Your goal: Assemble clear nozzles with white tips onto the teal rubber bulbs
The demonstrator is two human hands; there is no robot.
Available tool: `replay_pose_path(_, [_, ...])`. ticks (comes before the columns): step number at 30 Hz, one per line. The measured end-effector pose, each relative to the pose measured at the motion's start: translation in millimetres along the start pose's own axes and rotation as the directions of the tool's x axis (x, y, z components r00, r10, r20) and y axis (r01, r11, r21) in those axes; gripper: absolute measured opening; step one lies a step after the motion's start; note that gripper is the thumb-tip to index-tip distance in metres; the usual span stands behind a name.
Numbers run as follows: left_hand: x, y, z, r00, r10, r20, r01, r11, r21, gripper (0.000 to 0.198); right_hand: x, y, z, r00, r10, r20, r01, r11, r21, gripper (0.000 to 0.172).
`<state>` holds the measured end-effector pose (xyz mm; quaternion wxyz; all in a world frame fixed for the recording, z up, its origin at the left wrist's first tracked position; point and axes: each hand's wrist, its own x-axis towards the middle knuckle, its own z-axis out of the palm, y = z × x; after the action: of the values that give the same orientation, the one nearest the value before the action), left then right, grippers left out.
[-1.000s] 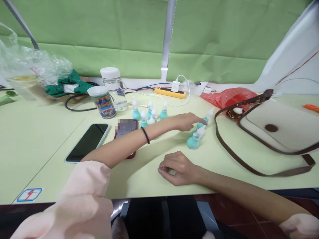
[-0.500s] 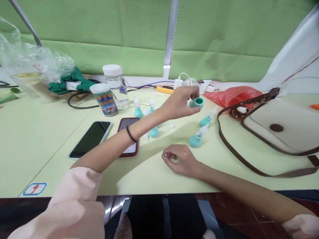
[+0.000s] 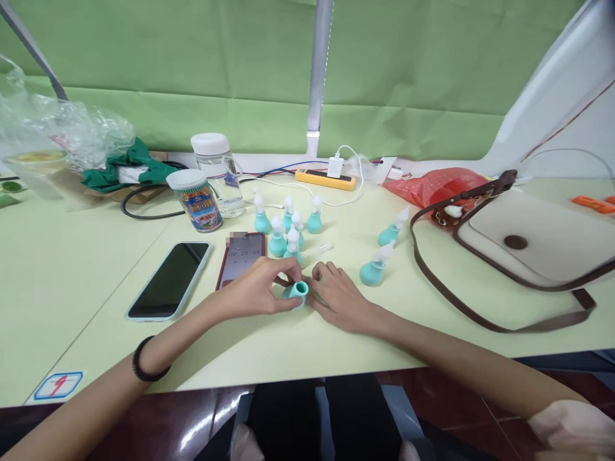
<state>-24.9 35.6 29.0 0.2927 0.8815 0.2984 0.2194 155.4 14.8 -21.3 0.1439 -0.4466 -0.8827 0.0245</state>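
Note:
My left hand [image 3: 259,289] grips a teal rubber bulb [image 3: 294,292] between thumb and fingers, its open mouth facing up toward me. Close against the bulb's right side is my right hand [image 3: 339,298], fingers curled and closed; whatever they may hold is hidden. Behind the hands, several teal bulb aspirators [image 3: 277,245] with whitish pointed tips stand upright in a group. Two more, a nearer aspirator [image 3: 372,273] and a farther aspirator [image 3: 388,235], lean to the right with their tips tilted. A small clear piece [image 3: 325,247] lies on the table between these groups.
A dark-screened phone [image 3: 168,282] and a red-cased phone [image 3: 244,256] lie to the left. Behind them stand a printed cup [image 3: 199,205] and a water bottle [image 3: 225,186]. A yellow power strip [image 3: 327,180] sits at the back; a cream bag [image 3: 552,237] with a brown strap is right.
My left hand has brought the teal bulb from the back right down to the near middle, beside my right hand. The group of aspirators behind is now uncovered. My view has shifted slightly.

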Motion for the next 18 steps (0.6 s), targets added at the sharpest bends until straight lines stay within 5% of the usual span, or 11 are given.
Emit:
replay_pose_path(13, [-2.6, -15.2, -15.4, 1.0, -0.018, 0.01, 0.02, 0.973, -0.23, 0.022, 3.2, 12.9, 11.9, 0.996, 0.016, -0.091, -0.006, 0.994, 0.111, 0.013])
replay_pose_path(15, [-1.9, -20.9, -17.4, 0.998, -0.019, -0.057, 0.012, 0.994, -0.108, 0.022, 4.1, 14.5, 14.8, 0.993, -0.021, -0.118, 0.037, 0.99, 0.135, 0.013])
replay_pose_path(18, [-1.4, -30.7, -15.9, 0.993, 0.053, -0.11, -0.014, 0.944, 0.33, 0.02, 5.8, 16.6, 19.1, 0.98, -0.066, -0.186, 0.098, 0.98, 0.174, 0.013])
